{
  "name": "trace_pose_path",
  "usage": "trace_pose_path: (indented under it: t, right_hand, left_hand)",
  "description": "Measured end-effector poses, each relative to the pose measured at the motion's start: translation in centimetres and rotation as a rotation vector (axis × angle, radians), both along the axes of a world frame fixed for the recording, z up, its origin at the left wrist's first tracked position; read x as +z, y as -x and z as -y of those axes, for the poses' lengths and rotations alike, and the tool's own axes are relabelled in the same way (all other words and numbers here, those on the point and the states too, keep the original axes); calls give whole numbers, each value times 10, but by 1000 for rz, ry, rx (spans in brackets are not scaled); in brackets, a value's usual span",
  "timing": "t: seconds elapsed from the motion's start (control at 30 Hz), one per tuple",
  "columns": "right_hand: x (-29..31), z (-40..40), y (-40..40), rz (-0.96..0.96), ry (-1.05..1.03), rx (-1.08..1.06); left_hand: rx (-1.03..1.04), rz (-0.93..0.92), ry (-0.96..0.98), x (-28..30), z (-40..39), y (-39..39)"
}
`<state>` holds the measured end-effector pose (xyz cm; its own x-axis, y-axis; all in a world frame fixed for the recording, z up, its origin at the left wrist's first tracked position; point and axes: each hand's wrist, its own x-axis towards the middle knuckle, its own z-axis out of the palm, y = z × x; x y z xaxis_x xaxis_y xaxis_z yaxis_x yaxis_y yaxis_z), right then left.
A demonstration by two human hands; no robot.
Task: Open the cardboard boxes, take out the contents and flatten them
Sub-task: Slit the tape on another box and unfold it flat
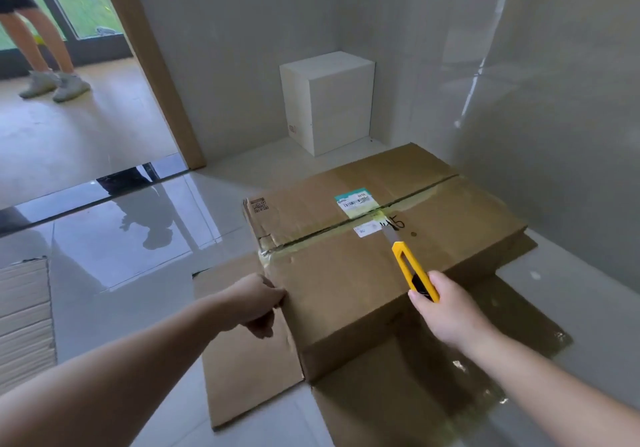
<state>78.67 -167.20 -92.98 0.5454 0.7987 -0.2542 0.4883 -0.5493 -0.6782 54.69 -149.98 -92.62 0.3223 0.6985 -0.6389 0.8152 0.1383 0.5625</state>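
We read a handwritten "15" beside small white labels on the cardboard box (363, 273), plus a teal barcode sticker (354, 201). The brown, creased box sits on flattened cardboard (249, 370) on the floor, its taped seam closed. Our left hand (254, 303) pinches its edge; our right hand (446, 311) grips a yellow knife (410, 266), blade at the seam.

Both bare forearms reach forward from the near edge of the view. The left hand (254, 303) is curled, knuckles up, fingers pinched together at its far side. The right hand (446, 311) is closed in a grip, thumb on top.
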Motion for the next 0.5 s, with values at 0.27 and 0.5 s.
trace_pose_path:
  t: [0.27,0.5]
  right_hand:
    - [-5,10,-2,-164,45,-212]
    - [-5,17,16,-243,34,-281]
  left_hand:
    - [-174,-196,-719,5,-41,-22]
    - [5,-113,-682,-10,-102,-37]
